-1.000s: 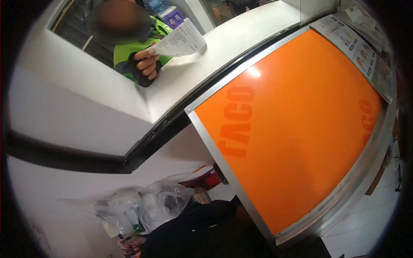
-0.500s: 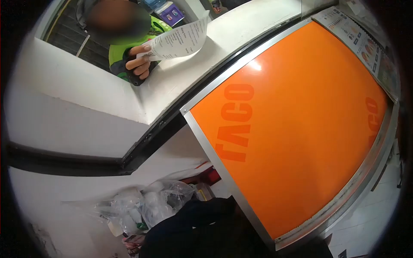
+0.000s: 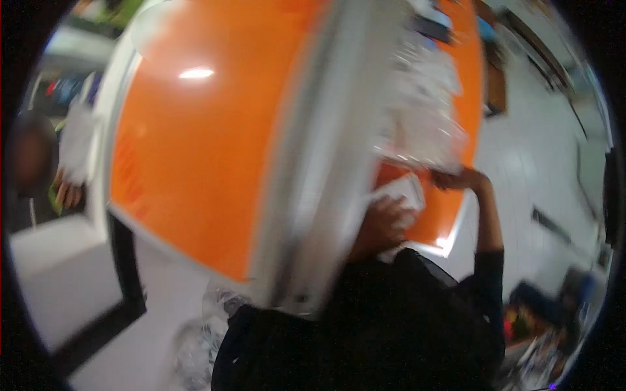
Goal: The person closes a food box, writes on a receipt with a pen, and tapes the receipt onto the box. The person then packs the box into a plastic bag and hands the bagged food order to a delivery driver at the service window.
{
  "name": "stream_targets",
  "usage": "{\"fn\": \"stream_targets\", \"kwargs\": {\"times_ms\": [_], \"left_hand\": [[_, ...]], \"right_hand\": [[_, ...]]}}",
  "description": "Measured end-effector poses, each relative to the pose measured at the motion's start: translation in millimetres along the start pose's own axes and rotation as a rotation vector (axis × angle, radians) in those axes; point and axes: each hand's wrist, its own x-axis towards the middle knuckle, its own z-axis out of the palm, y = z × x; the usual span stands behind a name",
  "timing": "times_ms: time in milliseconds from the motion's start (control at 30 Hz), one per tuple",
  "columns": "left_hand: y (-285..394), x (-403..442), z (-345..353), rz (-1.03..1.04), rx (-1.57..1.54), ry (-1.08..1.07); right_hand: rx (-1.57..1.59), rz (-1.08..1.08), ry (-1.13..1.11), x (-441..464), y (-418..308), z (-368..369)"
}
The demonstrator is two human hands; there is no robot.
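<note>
My left hand (image 3: 385,223) is at the lower part of an orange shelf (image 3: 443,225), with its fingers over a white, paper-like piece (image 3: 407,192). Blur hides the piece's exact kind. To its right, my right hand (image 3: 460,179) reaches in from the shelf's outer edge with fingers bent. Its fingertips are by the near edge of a clear plastic bag (image 3: 424,133) with pale contents. Whatever those fingers hold, if anything, I cannot make out.
A metal-edged orange panel (image 3: 202,150) rises to the left of my hands. Beyond it, another person's hand (image 3: 68,189) is by a white sheet (image 3: 77,140). A dark flat object (image 3: 432,29) lies farther up the shelf. Plastic bags (image 3: 195,352) sit low on the left.
My view has swung right and down, so the panel has shifted left. Both my hands and the shelf behind the panel have come into sight. The other person still has the sheet.
</note>
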Motion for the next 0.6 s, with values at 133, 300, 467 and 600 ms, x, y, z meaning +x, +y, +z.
{"fn": "stream_targets", "kwargs": {"times_ms": [133, 300, 467, 600], "left_hand": [[25, 22, 8, -0.023, -0.011, -0.083], [33, 28, -1, -0.081, -0.004, -0.135], [32, 26, -3, -0.069, 0.044, -0.134], [37, 30, 8, -0.043, 0.055, -0.097]], "right_hand": [[-0.249, 0.047, -0.05, -18, -39, 1], [-0.337, -0.233, -0.054, 4, -17, 9], [-0.547, -0.243, 0.037, 14, -40, 25], [-0.702, -0.136, 0.228, 5, -51, 43]]}}
